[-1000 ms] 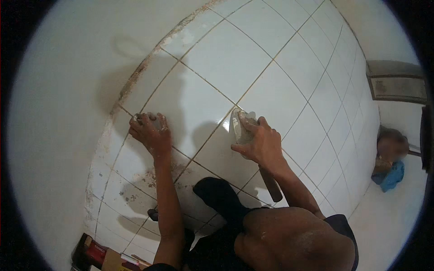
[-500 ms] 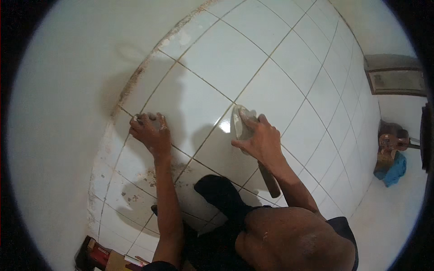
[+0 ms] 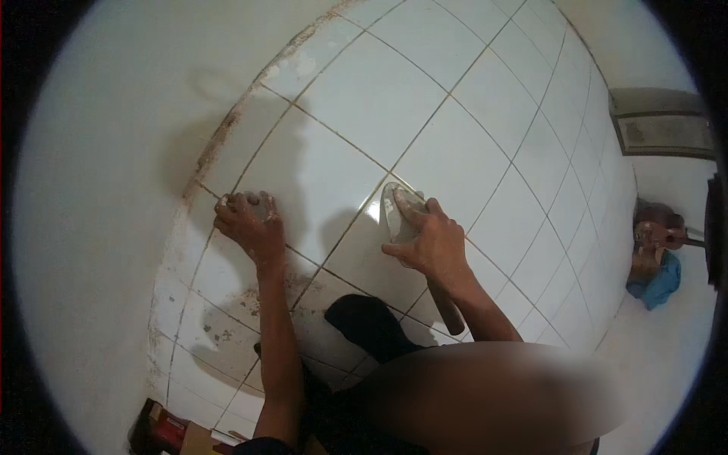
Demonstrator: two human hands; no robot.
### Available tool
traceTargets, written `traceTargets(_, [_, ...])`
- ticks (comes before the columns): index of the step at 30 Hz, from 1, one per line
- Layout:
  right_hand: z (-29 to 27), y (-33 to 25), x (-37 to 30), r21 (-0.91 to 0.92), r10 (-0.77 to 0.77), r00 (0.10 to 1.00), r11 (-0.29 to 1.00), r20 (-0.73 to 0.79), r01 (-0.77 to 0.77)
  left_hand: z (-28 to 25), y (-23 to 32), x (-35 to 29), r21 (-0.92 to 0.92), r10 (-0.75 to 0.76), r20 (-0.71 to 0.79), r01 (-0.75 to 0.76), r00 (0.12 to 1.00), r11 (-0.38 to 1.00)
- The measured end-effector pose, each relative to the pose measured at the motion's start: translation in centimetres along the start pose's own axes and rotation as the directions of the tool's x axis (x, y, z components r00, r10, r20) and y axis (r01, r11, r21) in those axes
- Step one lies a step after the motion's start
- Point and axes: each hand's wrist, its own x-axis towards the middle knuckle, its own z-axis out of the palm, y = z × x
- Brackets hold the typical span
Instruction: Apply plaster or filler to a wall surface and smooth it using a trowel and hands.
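Note:
My left hand (image 3: 252, 226) is closed around a grey lump (image 3: 255, 199), mostly hidden by the fingers, low over the white tiles near the wall. Pale paste smears its fingertips. In my right hand (image 3: 434, 244) is a trowel (image 3: 393, 214), its grey blade streaked with whitish paste and pinned under my fingers. The trowel's brown handle slants back below the wrist. The blade lies at a tile joint, near the crossing of several grout lines on the tiled floor (image 3: 356, 83).
A pale wall (image 3: 98, 220) with a crumbling base runs along the left. Red and brown boxes (image 3: 171, 434) sit at the lower left. At the right are a guitar (image 3: 661, 227), a blue bag (image 3: 661, 284) and a framed panel (image 3: 666, 133). My dark-covered foot (image 3: 368, 322) rests on the tiles.
My right hand and the trowel have shifted slightly left and down. The left hand has barely moved and still grips the grey lump.

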Motion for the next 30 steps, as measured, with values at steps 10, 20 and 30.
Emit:
traceTargets(10, [-1.5,0.1,-1.8,0.057,0.08,0.982,0.994,0.173,-0.091,-0.5,-0.4,0.3,0.011,-0.01,0.004,0.01,1.0,1.0])
traceTargets(20, [-1.6,1.4,-2.7,0.179,0.148,0.971,0.967,0.19,-0.183,-16.9,-1.5,6.4,-0.147,0.545,0.724,-0.677,0.423,0.721])
traceTargets(30, [-3.3,-2.2,2.3,0.103,0.176,0.968,0.975,0.181,-0.196,-32.4,-4.5,12.7,-0.078,0.426,0.872,-0.79,0.241,0.608])
